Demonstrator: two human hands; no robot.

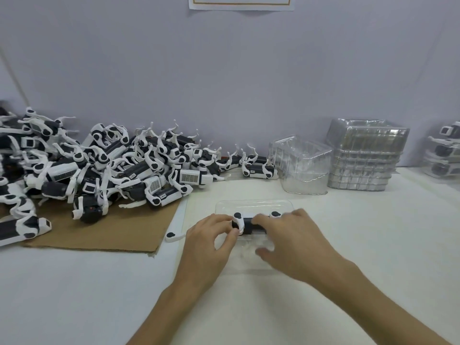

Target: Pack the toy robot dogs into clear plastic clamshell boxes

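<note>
A pile (99, 165) of black-and-white toy dogs covers the left of the table (74, 295), partly on a cardboard sheet (112, 235); some carry small labels and grid-patterned panels, but the print is too blurred to read. Just right of the cardboard lies a loose white leg (174, 236). The left hand (211, 235) has its fingers curled, pinching a white leg at the left end of one dog (246, 225), which lies in the open clear box (254, 204) at the centre. The right hand (291, 242) has its fingers bent over the dog's right half, its thumb spread toward the near side of the box. Further right stand empty boxes (301, 165) and a taller stack (366, 155) – then, at the edge, packed boxes (445, 150). A paper (241, 2) on the wall shows only a brown border – no legible writing.
</note>
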